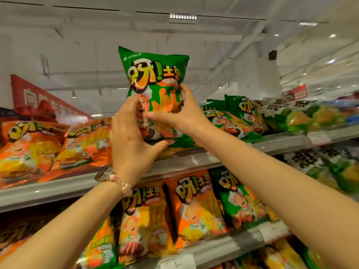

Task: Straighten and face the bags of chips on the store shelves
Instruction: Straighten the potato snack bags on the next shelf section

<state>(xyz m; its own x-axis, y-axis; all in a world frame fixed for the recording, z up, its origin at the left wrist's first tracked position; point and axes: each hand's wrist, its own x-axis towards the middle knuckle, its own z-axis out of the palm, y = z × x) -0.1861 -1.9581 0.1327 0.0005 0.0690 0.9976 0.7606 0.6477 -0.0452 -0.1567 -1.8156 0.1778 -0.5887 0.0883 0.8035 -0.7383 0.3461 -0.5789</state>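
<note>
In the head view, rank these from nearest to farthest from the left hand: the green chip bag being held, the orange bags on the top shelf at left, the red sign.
1. Green chip bag: gripped by the left hand, upright at centre.
2. Orange bags: top shelf, just left of the hand.
3. Red sign: above and behind those bags, far left.

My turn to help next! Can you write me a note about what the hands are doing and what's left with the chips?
Left hand: holds the green bag from below and the side.
Right hand: holds the same bag by its right edge.
The bag is upright, front facing you, above the top shelf.
Done: bag turned to face out.
Left: set it down on the top shelf; orange bags at left and green bags at right lie tilted back, so stand them up.
</note>
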